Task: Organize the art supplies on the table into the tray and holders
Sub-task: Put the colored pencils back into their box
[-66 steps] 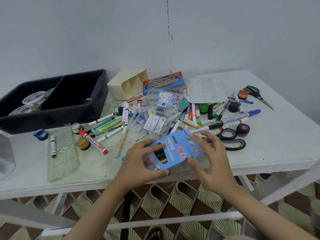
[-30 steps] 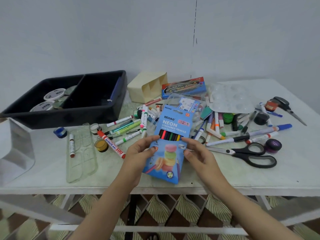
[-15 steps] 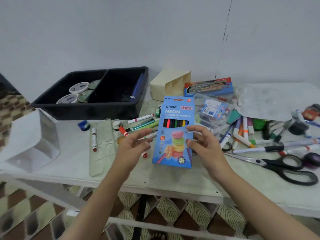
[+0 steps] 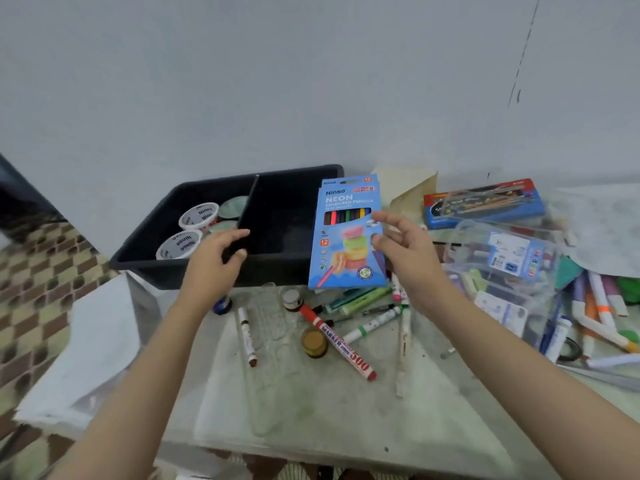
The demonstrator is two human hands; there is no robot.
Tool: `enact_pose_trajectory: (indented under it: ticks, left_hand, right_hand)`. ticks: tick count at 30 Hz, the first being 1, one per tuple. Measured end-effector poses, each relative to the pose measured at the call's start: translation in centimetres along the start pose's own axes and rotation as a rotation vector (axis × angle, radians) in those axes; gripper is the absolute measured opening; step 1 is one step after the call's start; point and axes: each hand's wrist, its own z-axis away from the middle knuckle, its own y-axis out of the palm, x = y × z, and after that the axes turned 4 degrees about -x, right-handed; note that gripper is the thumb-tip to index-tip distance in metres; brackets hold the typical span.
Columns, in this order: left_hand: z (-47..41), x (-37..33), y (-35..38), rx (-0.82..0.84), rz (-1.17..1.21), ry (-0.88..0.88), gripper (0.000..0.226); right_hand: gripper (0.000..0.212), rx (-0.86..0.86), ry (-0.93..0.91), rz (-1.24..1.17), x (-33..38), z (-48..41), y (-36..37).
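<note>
Since half a second ago your left hand (image 4: 214, 261) has let go of the pencil box (image 4: 346, 233), and the box has moved up and left. It now stands upright in the air over the tray's (image 4: 273, 273) near wall, in front of the right compartment. Your left hand hovers by the divider, fingers loosely curled, holding nothing. Your right hand (image 4: 407, 252) alone carries the box, thumb and fingertips pinching its right long edge. Expect it to be light: thin glossy card, stiff along its length but easily dented, and slick. A one-edge pinch lets it swing, and the pencils may slide toward the lower end. Span its width near the middle instead, then lay it flat in the right compartment.
</note>
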Motion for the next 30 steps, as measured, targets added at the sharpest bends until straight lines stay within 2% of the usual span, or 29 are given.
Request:
enact_pose_trajectory:
  ticks: [4, 7, 11, 15, 21, 23, 28, 30]
  left_hand:
    - [-3.4, 2.9, -1.1, 0.277, -0.051, 0.033, 0.048]
    - [-5.0, 4.4, -1.6, 0.390, -0.067, 0.059, 0.058]
    - [-6.1, 5.4, -2.2, 0.444, -0.073, 0.114, 0.067]
    - [-6.6, 5.8, -2.7, 0.473, -0.054, 0.156, 0.072]
    - [-7.6, 6.3, -3.4, 0.510, -0.006, 0.169, 0.072]
    - [-7.9, 6.6, -3.4, 0.531, -0.001, 0.174, 0.075]
    - [-8.0, 7.0, -3.3, 0.594, 0.032, 0.156, 0.106]
    - [-8.0, 7.0, -3.3, 0.581, 0.031, 0.174, 0.110]
  right_hand:
    - [0.026, -0.001, 0.036, 0.043, 0.0, -3.7, 3.6]
    - [0.036, 0.004, 0.074, 0.100, -0.2, -6.4, 6.1]
    - [0.052, 0.064, 0.109, 0.325, -0.7, -9.4, 8.9]
    - [0.056, 0.142, 0.130, 0.602, -1.7, -11.2, 11.5]
    - [0.046, 0.261, 0.247, 0.865, -2.9, -12.3, 14.0]
    - [0.044, 0.265, 0.246, 1.020, -3.7, -12.5, 14.5]
    - [0.032, 0.297, 0.162, 1.368, -5.3, -12.9, 14.7]
    - [0.029, 0.335, 0.146, 1.458, -5.6, -12.9, 14.9]
